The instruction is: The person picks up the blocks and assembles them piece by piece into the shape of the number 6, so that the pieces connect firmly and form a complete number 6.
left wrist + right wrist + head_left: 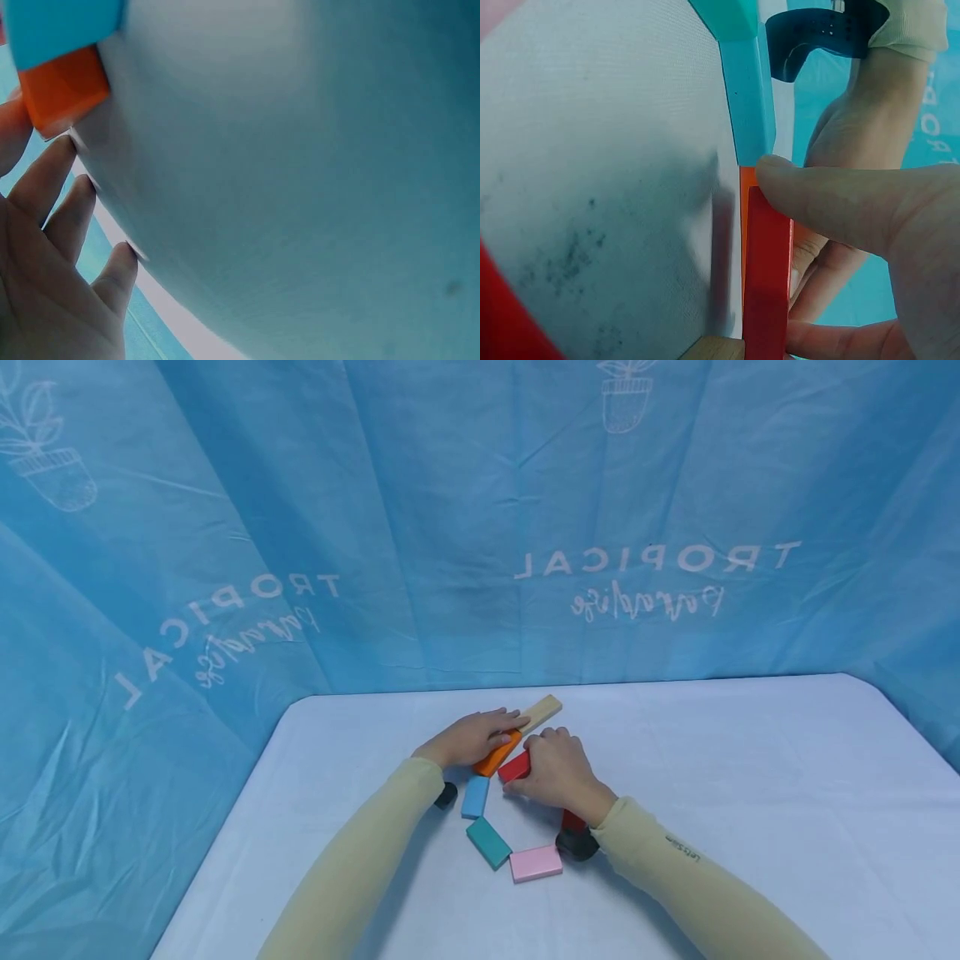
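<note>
My right hand [557, 770] holds a red block [515, 767] between thumb and fingers, close beside an orange block [498, 755]. In the right wrist view the held red block [768, 274] overlaps the orange one, thumb at its end. My left hand [472, 737] reaches over the orange block, its fingers extended towards a plain wooden block [542, 713]. Seen from the left wrist, fairly straight fingers [60, 180] spread beside the orange block [64, 90], fingertips near its end. A light-blue block [475, 797] adjoins the orange block's near end.
A teal block [488, 843] and a pink block [536, 864] continue the curved row towards the front. Another red block [573, 820] lies partly hidden under my right wrist. Blue printed curtain [480, 527] hangs behind the white table [750, 793].
</note>
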The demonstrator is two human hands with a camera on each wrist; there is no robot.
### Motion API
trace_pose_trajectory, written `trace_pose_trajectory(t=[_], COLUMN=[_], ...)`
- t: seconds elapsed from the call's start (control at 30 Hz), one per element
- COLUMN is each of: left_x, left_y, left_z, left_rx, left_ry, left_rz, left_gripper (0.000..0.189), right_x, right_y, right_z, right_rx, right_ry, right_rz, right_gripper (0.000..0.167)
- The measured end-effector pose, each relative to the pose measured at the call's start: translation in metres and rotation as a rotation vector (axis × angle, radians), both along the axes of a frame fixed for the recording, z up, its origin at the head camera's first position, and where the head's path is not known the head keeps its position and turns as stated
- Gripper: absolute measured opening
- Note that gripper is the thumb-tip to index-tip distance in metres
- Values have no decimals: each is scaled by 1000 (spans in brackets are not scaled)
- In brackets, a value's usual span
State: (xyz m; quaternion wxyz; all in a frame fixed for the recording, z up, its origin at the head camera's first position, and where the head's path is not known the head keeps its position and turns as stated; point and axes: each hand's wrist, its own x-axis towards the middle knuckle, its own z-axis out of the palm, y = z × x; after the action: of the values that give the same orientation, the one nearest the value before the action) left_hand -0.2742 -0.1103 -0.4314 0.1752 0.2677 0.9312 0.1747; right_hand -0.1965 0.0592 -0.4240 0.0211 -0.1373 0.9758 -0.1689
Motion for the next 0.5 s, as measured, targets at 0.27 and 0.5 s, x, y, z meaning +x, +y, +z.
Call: trace_pose_trajectory(t=[0.27, 0.5], left_x=[1, 0], left_y=[0, 0], left_z=[1, 0], left_rx=[-1, 5], left_ry=[1, 6], left_rz=[-2, -7], left_gripper=[48, 48], right_x=[0, 0], right_y=[-5, -10], right_z=[1, 0], right_rx=[26, 45], right_ry=[-18, -38], right_rz=[22, 23], right_gripper=[63, 61])
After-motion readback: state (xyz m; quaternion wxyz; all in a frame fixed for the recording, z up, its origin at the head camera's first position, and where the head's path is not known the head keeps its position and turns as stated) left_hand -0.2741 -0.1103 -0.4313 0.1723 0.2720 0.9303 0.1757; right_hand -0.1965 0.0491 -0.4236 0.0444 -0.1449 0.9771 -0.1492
